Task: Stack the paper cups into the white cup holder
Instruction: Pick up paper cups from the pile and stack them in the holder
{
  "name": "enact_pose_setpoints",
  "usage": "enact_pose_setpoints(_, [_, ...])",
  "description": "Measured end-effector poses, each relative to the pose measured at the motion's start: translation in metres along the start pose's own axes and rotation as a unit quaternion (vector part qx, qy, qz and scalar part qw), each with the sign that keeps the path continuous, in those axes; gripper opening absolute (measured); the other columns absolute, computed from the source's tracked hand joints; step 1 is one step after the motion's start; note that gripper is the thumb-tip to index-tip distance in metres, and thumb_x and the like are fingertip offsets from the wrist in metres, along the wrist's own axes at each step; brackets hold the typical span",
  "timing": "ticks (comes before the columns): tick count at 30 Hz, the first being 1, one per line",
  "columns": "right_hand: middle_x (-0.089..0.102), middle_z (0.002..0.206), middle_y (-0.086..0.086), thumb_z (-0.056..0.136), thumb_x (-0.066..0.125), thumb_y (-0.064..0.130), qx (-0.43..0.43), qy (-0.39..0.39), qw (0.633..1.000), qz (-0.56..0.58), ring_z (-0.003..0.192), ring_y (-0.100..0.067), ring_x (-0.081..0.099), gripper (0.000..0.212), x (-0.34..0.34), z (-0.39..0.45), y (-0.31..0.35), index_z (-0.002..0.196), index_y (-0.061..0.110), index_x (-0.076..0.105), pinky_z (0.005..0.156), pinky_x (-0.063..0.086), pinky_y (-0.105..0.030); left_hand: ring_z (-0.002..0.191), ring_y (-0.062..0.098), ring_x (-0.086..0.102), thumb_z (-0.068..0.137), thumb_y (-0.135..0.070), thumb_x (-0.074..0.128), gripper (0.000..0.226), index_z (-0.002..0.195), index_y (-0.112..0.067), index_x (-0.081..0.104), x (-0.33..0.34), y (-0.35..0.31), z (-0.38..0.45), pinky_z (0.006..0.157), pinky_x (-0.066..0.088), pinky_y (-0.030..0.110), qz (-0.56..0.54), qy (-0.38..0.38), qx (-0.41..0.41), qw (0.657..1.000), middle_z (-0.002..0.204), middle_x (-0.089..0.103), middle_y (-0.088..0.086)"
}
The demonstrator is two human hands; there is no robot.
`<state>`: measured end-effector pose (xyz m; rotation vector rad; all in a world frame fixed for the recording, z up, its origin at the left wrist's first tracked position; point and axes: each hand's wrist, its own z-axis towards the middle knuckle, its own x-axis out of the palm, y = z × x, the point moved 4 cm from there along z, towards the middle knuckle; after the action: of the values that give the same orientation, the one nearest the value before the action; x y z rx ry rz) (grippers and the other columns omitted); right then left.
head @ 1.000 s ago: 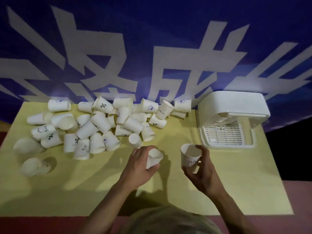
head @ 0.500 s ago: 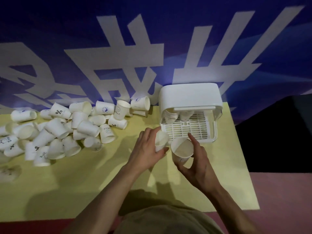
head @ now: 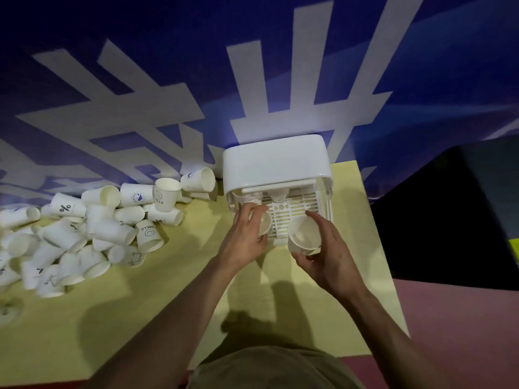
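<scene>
Left grip [head: 247, 237]: a cup [head: 264, 223] is being held, fingers curled round its wall, mouth turned toward the holder [head: 276, 167]. It is being presented at the left front of the grille [head: 292, 211], judged so that it can be slid up under the hood.

Right grip [head: 327, 248]: a second cup [head: 304, 236] is being pinched between thumb and fingers, mouth facing up and toward the camera, just in front of the grille's right side. A dark printed mark is showing low on its wall, too small to be read. It is judged as being kept ready for the next slot or for nesting.

Holder: white, hooded, standing at the far right of the bench [head: 174, 290], against the banner [head: 140, 80]. Cup bottoms are being glimpsed under the hood; their number cannot be told.

Pile [head: 92, 228]: many loose cups are lying on their sides, heaped at the left of the bench, well apart from the holder, so most of the task is judged as remaining.

Writing: "HELLO" with a smiling face is being shown on two cups, a "%" sign on others, a round blue emblem on two more, its lettering unreadable. Large white characters are being cut off on the blue banner and cannot be read whole.
</scene>
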<state>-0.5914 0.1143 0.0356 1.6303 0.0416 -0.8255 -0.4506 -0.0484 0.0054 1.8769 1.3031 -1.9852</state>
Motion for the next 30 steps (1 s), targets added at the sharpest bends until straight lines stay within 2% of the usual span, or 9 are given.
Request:
enact_pose_setpoints(3, [0.05,0.137,0.002,0.082,0.083,0.02,0.009,0.01,0.999,0.03,0.119,-0.018,0.055,0.078,0.004,0.006,-0.012,0.148,0.019,0.04,0.076,0.062,-0.032,0.131,0.026,0.041,0.078,-0.009,0.073,0.071,0.142,-0.021,0.044,0.015,0.007,0.006,0.101,0.05,0.042,0.021,0.025,-0.041,0.999,0.137,0.039,0.003])
enact_pose_setpoints(6, [0.048,0.135,0.003,0.08,0.083,0.023,0.029,0.018,0.999,0.014,0.115,-0.015,0.054,0.078,0.008,0.014,-0.022,0.145,0.022,0.04,0.082,0.061,-0.032,0.131,0.025,0.036,0.08,-0.006,0.073,0.071,0.142,-0.022,0.044,0.026,0.012,0.01,0.104,0.047,0.038,0.025,0.031,-0.083,0.996,0.14,0.038,0.003])
enact_pose_setpoints(10, [0.048,0.133,0.001,0.079,0.082,0.027,0.035,0.043,0.998,-0.04,0.114,-0.019,0.054,0.075,0.01,0.023,-0.036,0.142,0.018,0.042,0.093,0.05,-0.029,0.135,0.025,0.032,0.083,-0.005,0.071,0.071,0.145,-0.024,0.042,0.04,0.018,0.014,0.11,0.036,0.032,0.004,0.06,-0.095,0.994,0.143,0.035,0.003])
enact_pose_setpoints(13, [0.045,0.14,0.002,0.082,0.081,0.029,0.055,0.061,0.996,-0.04,0.118,-0.018,0.054,0.079,0.007,0.026,-0.044,0.148,0.024,0.037,0.093,0.05,-0.031,0.138,0.025,0.031,0.083,-0.008,0.071,0.072,0.146,-0.024,0.041,0.046,0.024,0.019,0.112,0.029,0.027,-0.003,0.079,-0.096,0.992,0.143,0.033,0.004])
enact_pose_setpoints(16, [0.043,0.138,0.006,0.084,0.078,0.029,0.06,0.081,0.994,-0.043,0.113,-0.017,0.055,0.084,0.004,0.032,-0.045,0.152,0.038,0.029,0.086,0.055,-0.034,0.136,0.028,0.034,0.081,-0.01,0.071,0.075,0.147,-0.024,0.04,0.05,0.028,0.022,0.114,0.03,0.032,-0.014,0.099,-0.099,0.99,0.143,0.032,0.005])
enact_pose_setpoints(18, [0.042,0.135,0.006,0.085,0.077,0.029,0.046,0.092,0.993,-0.052,0.111,-0.019,0.057,0.08,0.005,0.038,-0.042,0.151,0.04,0.032,0.084,0.057,-0.036,0.136,0.028,0.034,0.081,-0.011,0.07,0.077,0.149,-0.026,0.037,0.051,0.029,0.023,0.114,0.032,0.035,-0.021,0.11,-0.101,0.989,0.144,0.03,0.004])
enact_pose_setpoints(25, [0.04,0.137,0.003,0.086,0.073,0.03,-0.01,0.122,0.988,-0.091,0.111,-0.018,0.055,0.072,0.028,0.066,-0.016,0.149,0.03,0.037,0.081,0.054,-0.03,0.136,0.021,0.031,0.087,-0.031,0.075,0.077,0.151,-0.03,0.031,0.037,0.031,0.01,0.113,0.035,0.035,-0.06,0.078,-0.089,0.991,0.143,0.028,-0.003])
enact_pose_setpoints(27, [0.04,0.138,0.001,0.086,0.074,0.027,-0.042,0.137,0.985,-0.099,0.114,-0.018,0.054,0.074,0.039,0.072,-0.006,0.15,0.028,0.036,0.081,0.052,-0.028,0.134,0.021,0.035,0.087,-0.025,0.075,0.077,0.15,-0.029,0.032,0.025,0.033,0.0,0.113,0.037,0.035,-0.075,0.048,-0.097,0.991,0.143,0.03,-0.003])
enact_pose_setpoints(30, [0.04,0.143,0.001,0.085,0.074,0.025,-0.083,0.161,0.975,-0.131,0.118,-0.021,0.056,0.076,0.056,0.074,0.002,0.151,0.027,0.035,0.08,0.057,-0.036,0.136,0.019,0.035,0.086,-0.015,0.071,0.075,0.15,-0.027,0.033,0.009,0.038,-0.021,0.112,0.041,0.035,-0.076,0.027,-0.108,0.991,0.144,0.032,-0.002])
